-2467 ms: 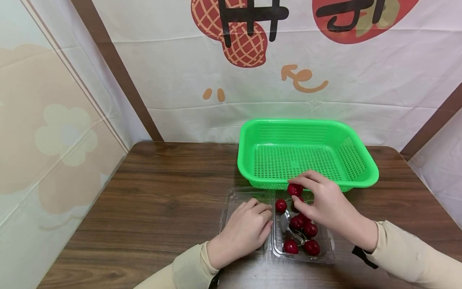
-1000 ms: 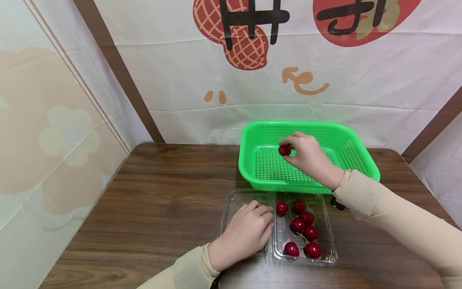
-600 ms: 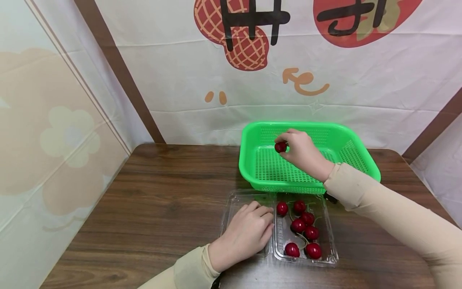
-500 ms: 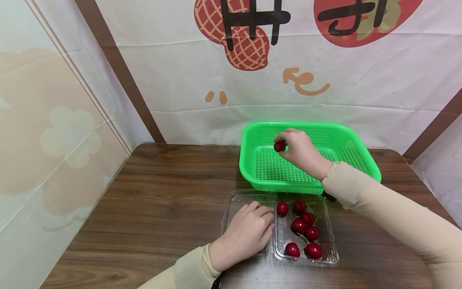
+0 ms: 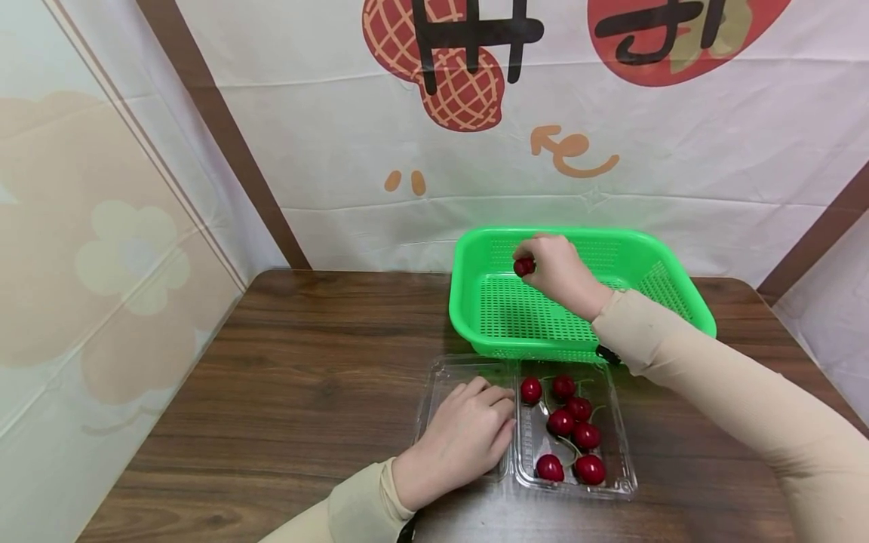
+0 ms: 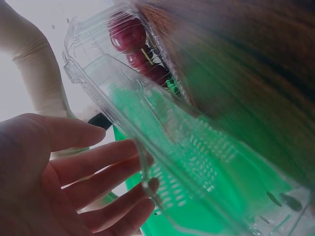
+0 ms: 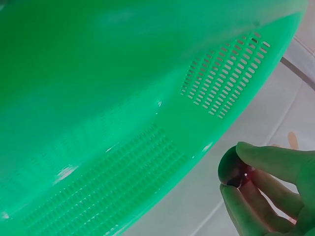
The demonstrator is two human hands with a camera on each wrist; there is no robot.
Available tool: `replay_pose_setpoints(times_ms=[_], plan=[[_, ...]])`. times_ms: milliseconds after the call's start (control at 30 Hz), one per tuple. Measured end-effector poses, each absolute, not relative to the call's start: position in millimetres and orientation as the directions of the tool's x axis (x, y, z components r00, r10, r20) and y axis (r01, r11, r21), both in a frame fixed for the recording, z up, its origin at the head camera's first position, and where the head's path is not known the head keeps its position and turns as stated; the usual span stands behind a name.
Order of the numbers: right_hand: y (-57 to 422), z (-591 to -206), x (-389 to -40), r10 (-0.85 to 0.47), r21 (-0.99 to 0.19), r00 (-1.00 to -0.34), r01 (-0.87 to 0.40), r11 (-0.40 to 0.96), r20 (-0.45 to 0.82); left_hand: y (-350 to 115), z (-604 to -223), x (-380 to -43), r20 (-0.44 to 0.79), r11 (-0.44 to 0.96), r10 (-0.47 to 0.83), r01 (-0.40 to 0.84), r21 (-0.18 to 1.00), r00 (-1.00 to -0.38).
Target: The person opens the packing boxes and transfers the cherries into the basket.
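Observation:
My right hand (image 5: 558,273) pinches a dark red cherry (image 5: 523,267) between thumb and fingertips, over the left part of the green basket (image 5: 580,351). The right wrist view shows the cherry (image 7: 233,167) near the basket's rim. My left hand (image 5: 462,431) rests on the lid half of a clear plastic clamshell box (image 5: 444,369). In the left wrist view its loosely bent fingers (image 6: 106,162) touch the lid's edge (image 6: 142,152). The box's other half holds several cherries with green stems, among them one cherry (image 5: 589,469) at the front right.
The wooden table (image 5: 285,377) ends at a white printed cloth (image 5: 326,151) hung behind it. The basket stands near the table's back edge, directly behind the clamshell box. Another cloth panel (image 5: 102,302) hangs along the left side.
My right hand has carried a cherry from the box back and left over the basket, then slightly farther back over the last half second. My left hand has stayed on the lid.

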State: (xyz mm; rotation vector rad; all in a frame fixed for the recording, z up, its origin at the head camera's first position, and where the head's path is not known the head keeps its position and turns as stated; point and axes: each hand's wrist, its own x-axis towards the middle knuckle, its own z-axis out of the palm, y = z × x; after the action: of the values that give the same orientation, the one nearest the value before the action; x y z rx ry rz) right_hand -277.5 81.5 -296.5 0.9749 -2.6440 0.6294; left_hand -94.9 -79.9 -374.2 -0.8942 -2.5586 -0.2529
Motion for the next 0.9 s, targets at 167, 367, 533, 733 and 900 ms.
replay_pose_setpoints(times_ms=[167,367,533,733,900], plan=[[80.8,-295.9,-282.4,-0.55,-0.324,-0.757,-0.651,0.687,0.354,-80.3,-374.3,-94.8,0.441,0.778,0.552,0.627,0.033,-0.708],[77.4,-292.6,-289.2,-0.566,-0.334,-0.758,-0.651,0.681,0.324,-80.8,-373.8,-94.8,0.44,0.78,0.55,0.625,0.035,-0.71],[71.8,-289.4,-294.4,-0.569,-0.326,-0.767,-0.641,0.694,0.297,-80.5,-373.8,-94.3,0.436,0.78,0.55,0.625,0.038,-0.713],[66.7,-292.1,-300.4,-0.584,-0.327,-0.767,-0.642,0.694,0.266,-79.7,-373.8,-93.7,0.438,0.777,0.553,0.628,0.035,-0.709],[64.8,-295.5,-308.6,-0.612,-0.342,-0.75,-0.66,0.668,0.252,-79.6,-374.4,-94.0,0.439,0.777,0.554,0.629,0.032,-0.707]])
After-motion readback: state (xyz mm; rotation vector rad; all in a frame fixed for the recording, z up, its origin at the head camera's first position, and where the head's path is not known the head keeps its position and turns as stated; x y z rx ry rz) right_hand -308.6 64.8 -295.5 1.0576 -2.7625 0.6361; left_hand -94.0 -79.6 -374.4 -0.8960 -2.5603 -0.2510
